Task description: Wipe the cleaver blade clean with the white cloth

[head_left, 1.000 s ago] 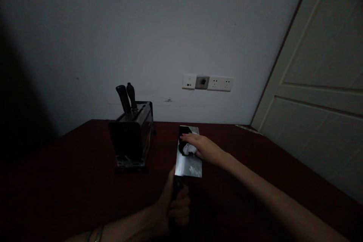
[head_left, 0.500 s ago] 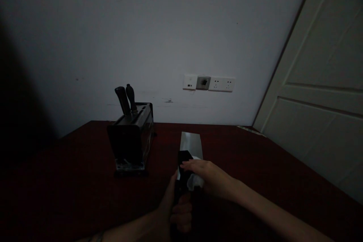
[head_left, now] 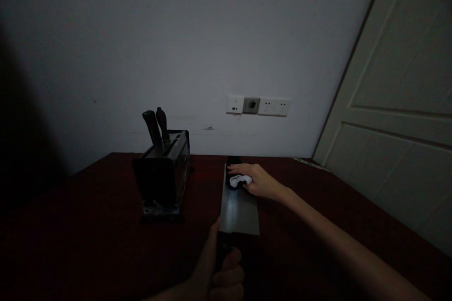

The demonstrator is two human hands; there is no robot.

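My left hand [head_left: 226, 270] is wrapped round the dark handle of a cleaver [head_left: 240, 216], whose broad metal blade points away from me above the table. Near the blade's far end, my right hand [head_left: 260, 181] presses a black-and-white cloth [head_left: 240, 180] against the blade's upper face. The fingers of that hand lie over the cloth and point left. Some of the cloth is hidden under them.
A dark knife block [head_left: 158, 178] stands to the left on the dark red table [head_left: 282, 225], with two black handles sticking up from it. Behind the table is a pale wall with sockets [head_left: 270, 106]. A white panelled door [head_left: 395, 131] is at the right.
My right hand has slid the cloth away from me, from near the handle to the blade's far end, uncovering the near part of the blade. My left hand keeps its grip.
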